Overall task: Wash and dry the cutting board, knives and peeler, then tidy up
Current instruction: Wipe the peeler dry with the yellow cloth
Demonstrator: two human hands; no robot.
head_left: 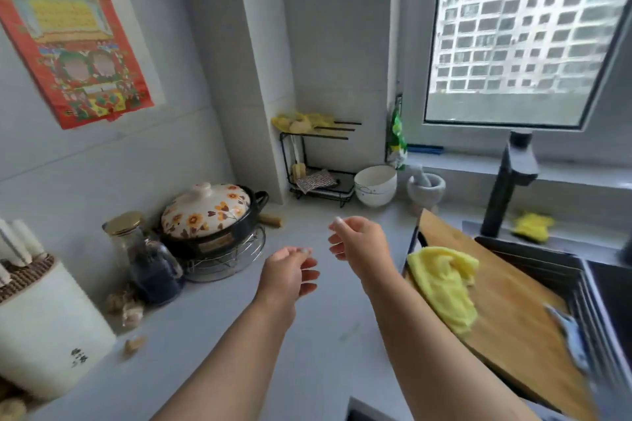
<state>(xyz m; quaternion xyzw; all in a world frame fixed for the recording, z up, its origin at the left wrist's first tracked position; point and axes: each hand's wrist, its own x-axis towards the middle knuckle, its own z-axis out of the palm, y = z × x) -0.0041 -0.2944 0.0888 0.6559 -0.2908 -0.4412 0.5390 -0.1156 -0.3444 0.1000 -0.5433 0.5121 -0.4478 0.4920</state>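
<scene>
Neither grip holds anything: the left hand [290,272] and the right hand [355,243] both hang in the air above the counter [219,335] with fingers loosely curled and apart, palms turned toward each other. Both forearms reach forward from the bottom of the view, the right hand a little higher and farther out than the left.

To the right, the wooden cutting board [513,311] lies at an angle, its right side over the edge of the sink [561,270] and its left side on the counter. A yellow cloth [444,287] lies bunched on the board's left half, just beside the right forearm. A blurred blue-grey thing rests near the board's right edge; what it is cannot be told. At the far left a white knife block [44,328] stands with white handles sticking up.

Bare counter stretches under and ahead of the hands, hemmed by a flowered pot [208,212] and a dark jar [155,270] on the left, a white bowl [374,186] and a mortar [425,188] at the back, and the black tap [509,181] behind the sink.
</scene>
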